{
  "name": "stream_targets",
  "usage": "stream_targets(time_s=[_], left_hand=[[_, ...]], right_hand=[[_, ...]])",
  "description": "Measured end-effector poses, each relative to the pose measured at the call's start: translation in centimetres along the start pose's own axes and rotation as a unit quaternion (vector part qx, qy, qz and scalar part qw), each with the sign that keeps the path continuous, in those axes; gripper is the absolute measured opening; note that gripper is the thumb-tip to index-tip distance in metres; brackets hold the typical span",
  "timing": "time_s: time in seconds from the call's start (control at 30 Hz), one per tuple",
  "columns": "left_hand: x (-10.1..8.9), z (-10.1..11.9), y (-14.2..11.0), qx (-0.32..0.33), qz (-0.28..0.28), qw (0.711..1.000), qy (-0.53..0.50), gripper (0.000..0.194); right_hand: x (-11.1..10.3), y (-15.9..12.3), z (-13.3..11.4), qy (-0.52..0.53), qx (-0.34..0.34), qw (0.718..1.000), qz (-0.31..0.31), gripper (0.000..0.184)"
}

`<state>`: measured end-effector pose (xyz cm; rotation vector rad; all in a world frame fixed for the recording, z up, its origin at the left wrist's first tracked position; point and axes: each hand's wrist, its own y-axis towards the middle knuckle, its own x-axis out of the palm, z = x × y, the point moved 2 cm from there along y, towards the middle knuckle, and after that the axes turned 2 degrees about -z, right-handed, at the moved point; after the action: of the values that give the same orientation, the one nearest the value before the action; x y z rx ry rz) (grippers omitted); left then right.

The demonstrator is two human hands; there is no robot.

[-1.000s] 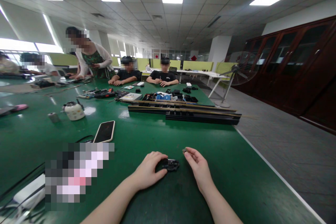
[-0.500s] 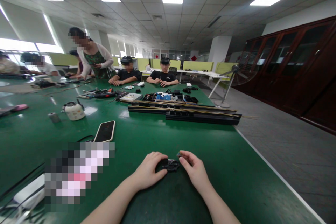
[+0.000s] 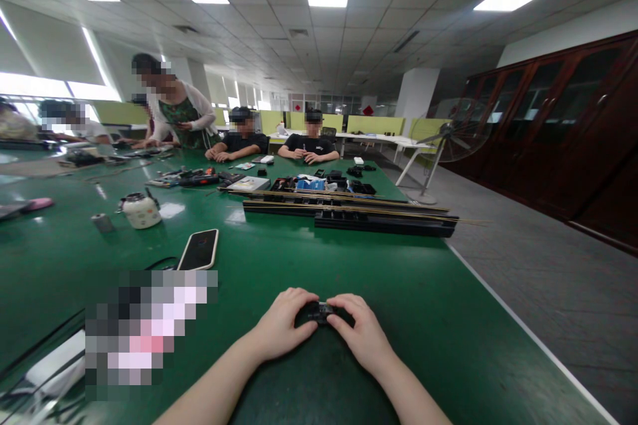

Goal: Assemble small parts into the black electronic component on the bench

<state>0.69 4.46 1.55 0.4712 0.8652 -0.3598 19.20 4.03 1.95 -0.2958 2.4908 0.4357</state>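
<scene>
A small black device with bare electronic parts inside [image 3: 315, 313] lies on the green table in front of me. My left hand [image 3: 284, 324] grips its left end between thumb and fingers. From the right, my right hand [image 3: 359, 331] has thumb and forefinger pinched together over the device's right half. A small grey piece [image 3: 323, 306] shows at those fingertips, against the top of the device. My fingers cover both ends of the device, so its full outline is hidden.
Beyond my hands, long black rails [image 3: 383, 223] with thin brass-coloured rods lie across the table [image 3: 279, 259]. To the left are a phone [image 3: 198, 250], a cream jar [image 3: 141, 211], a grey cylinder [image 3: 102, 222] and a white power strip [image 3: 57, 364] with cables. People sit and stand at the far side.
My right hand has moved left, bringing the small grey piece from beside the device onto it. My left hand has stayed on the device.
</scene>
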Motion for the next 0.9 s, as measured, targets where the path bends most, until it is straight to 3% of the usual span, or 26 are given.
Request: stream_targets(time_s=[0.13, 0.33, 0.6, 0.9], left_hand=[[-0.02, 0.05, -0.01, 0.002, -0.001, 1.000, -0.004, 0.035], [-0.06, -0.02, -0.04, -0.002, -0.004, 1.000, -0.003, 0.036], [0.21, -0.40, -0.11, -0.008, 0.002, 1.000, -0.002, 0.037], [0.28, -0.57, -0.10, -0.009, 0.002, 1.000, -0.003, 0.036]], right_hand=[[0.13, -0.20, -0.29, -0.053, -0.003, 0.998, -0.032, 0.021], [0.01, -0.20, -0.71, -0.042, -0.003, 0.999, -0.035, 0.025], [0.12, -0.26, -0.35, -0.022, 0.027, 0.999, -0.016, 0.040], [0.14, -0.29, -0.12, -0.021, 0.031, 0.999, -0.002, 0.037]])
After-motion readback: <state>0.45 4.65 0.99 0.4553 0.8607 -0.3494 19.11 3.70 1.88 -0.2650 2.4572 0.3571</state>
